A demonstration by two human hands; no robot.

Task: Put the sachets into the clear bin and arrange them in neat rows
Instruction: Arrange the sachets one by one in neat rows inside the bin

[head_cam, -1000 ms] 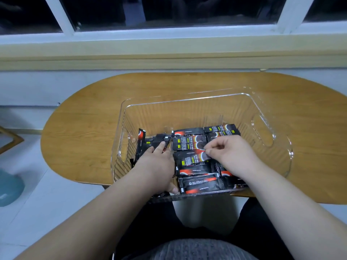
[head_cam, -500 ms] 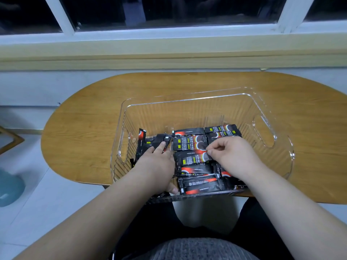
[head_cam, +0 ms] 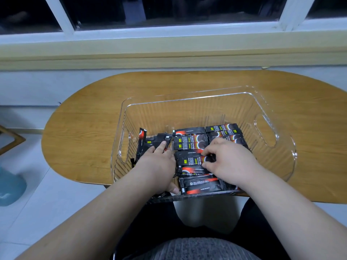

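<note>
Both hands work inside the clear bin (head_cam: 187, 113) on the wooden table (head_cam: 84, 119).
The black sachets (head_cam: 190, 141) lie flat in the near half of the bin, in rough rows side by side, with a few at the left tilted against the wall. The left hand (head_cam: 156, 166) lies flat, fingers straight, pressing on the left pile. The right hand (head_cam: 230, 162) has its fingers curled, pinching the end of one sachet (head_cam: 191, 160) in the middle row.
</note>
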